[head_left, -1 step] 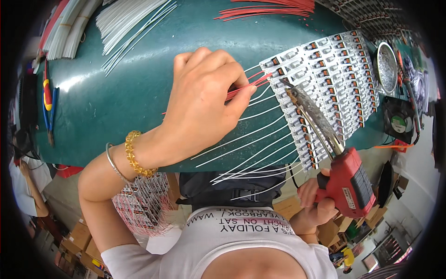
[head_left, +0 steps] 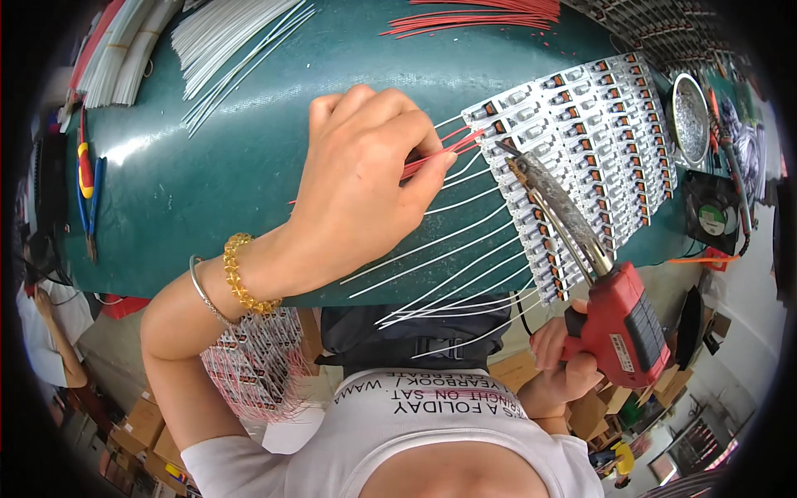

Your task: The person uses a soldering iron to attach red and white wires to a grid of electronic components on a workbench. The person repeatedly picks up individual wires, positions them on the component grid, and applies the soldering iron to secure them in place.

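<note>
Between thumb and fingers, my left hand (head_left: 365, 187) pinches several thin red wires (head_left: 432, 161), whose tips reach the left edge of a panel of circuit boards (head_left: 581, 141). My right hand (head_left: 566, 361) grips a red soldering gun (head_left: 624, 332). Its dark, residue-coated tip (head_left: 516, 158) hovers over or touches the panel near the red wire ends; contact I cannot tell. White wires (head_left: 448, 249) trail from the panel's left edge below my left hand, some hanging past the table's front edge. My palm hides part of the red wires.
White wire bundles (head_left: 228, 46) and red wires (head_left: 481, 17) lie at the back of the green table (head_left: 207, 207). At left are a screwdriver (head_left: 85, 170) and blue-handled tweezers (head_left: 96, 199). A metal bowl (head_left: 691, 116) and a black fan (head_left: 711, 212) stand at right.
The soldering gun and its tip have shifted very slightly to the left. My left hand keeps its pinch on the red wires.
</note>
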A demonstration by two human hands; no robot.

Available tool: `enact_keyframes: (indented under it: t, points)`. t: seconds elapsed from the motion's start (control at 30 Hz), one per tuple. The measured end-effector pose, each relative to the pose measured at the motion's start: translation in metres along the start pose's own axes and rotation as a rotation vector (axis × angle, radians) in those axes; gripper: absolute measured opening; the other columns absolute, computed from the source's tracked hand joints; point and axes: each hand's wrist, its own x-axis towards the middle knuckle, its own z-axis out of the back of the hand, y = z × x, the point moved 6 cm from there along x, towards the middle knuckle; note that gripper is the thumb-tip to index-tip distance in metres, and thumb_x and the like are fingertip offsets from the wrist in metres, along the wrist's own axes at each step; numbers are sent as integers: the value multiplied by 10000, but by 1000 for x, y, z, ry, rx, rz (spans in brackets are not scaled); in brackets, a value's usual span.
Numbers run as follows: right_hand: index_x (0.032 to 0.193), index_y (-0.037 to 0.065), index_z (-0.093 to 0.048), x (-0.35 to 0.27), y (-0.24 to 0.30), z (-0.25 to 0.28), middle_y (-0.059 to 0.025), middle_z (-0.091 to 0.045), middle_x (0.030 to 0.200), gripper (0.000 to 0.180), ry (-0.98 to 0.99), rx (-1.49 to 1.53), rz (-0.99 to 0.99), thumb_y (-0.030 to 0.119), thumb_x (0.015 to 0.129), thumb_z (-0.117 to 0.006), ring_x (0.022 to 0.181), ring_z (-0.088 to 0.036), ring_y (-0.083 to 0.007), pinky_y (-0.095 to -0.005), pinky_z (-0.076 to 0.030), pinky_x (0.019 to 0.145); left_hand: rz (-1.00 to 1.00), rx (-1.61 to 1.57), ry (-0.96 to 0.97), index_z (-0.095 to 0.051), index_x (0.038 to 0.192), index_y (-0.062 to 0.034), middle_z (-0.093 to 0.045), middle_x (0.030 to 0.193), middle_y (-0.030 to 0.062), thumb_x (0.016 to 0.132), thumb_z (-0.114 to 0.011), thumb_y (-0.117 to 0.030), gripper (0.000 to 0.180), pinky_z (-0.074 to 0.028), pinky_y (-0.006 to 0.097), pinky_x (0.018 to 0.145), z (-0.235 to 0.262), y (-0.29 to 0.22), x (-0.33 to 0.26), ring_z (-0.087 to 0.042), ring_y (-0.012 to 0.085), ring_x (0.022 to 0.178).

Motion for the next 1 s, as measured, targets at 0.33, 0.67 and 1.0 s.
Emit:
enact_keyframes:
  t: [0.33,0.67,1.0]
  points:
    - [1184,-109,-396,0,13,-8,1,-419,435,766,62,92,-24,550,829,-559,336,-390,-100,-227,-344,368,54,-218,30,-666,723,-42,-596,647,18,737,-710,-108,81,-361,257,690,11,-11,3,-496,133,610]
    - [1138,-83,-423,-2,6,-10,-9,-428,454,735,132,74,-111,556,810,-579,353,-408,-113,-229,-338,366,-39,-73,-13,-572,674,-63,-532,602,3,751,-692,-84,144,-327,299,686,-11,-13,-2,-446,157,567]
    - [1117,-80,-436,-5,6,-13,-10,-424,460,709,39,22,-98,540,809,-592,362,-407,-106,-220,-317,365,-57,-52,-11,-574,674,-67,-532,606,-7,741,-701,-77,143,-327,298,691,-10,-15,-3,-442,150,562]
